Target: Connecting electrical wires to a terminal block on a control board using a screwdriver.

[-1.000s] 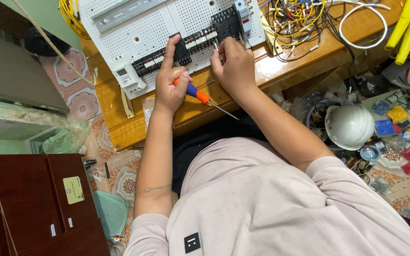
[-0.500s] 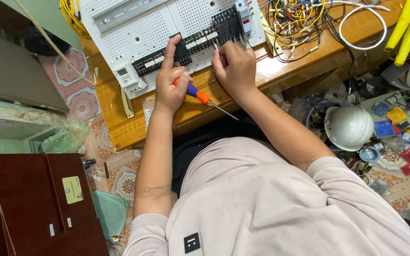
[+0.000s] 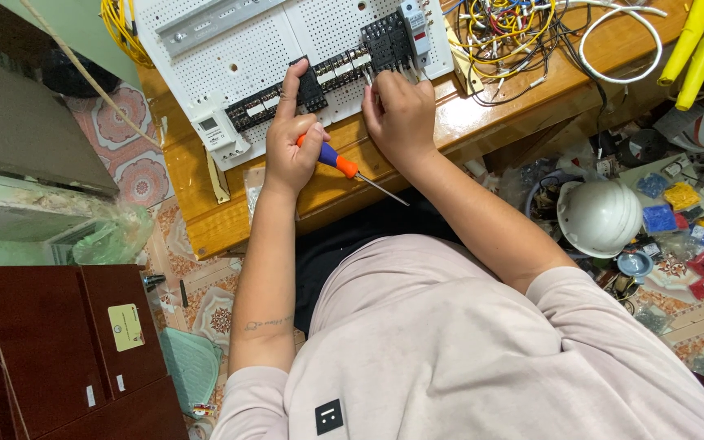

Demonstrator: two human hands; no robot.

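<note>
A white perforated panel [image 3: 254, 49] lies on a wooden bench [image 3: 482, 114], with a rail of black terminal blocks [image 3: 340, 69] across it. My left hand [image 3: 291, 155] grips an orange and blue screwdriver [image 3: 344, 165], its shaft pointing back toward me. The left index finger stretches up onto a black block [image 3: 311, 88]. My right hand [image 3: 401, 114] sits just below a taller black block [image 3: 389, 41], its fingertips pinched on thin white wire ends there.
A tangle of coloured wires [image 3: 523, 37] and a white cable loop [image 3: 625, 41] lie on the bench's right. A white hard hat [image 3: 600, 216] and small parts packets [image 3: 678, 212] lie on the floor. A dark wooden cabinet [image 3: 50, 350] stands at the left.
Both hands stay where they were. The fingers of my right hand have shifted slightly at the wire ends under the tall black block.
</note>
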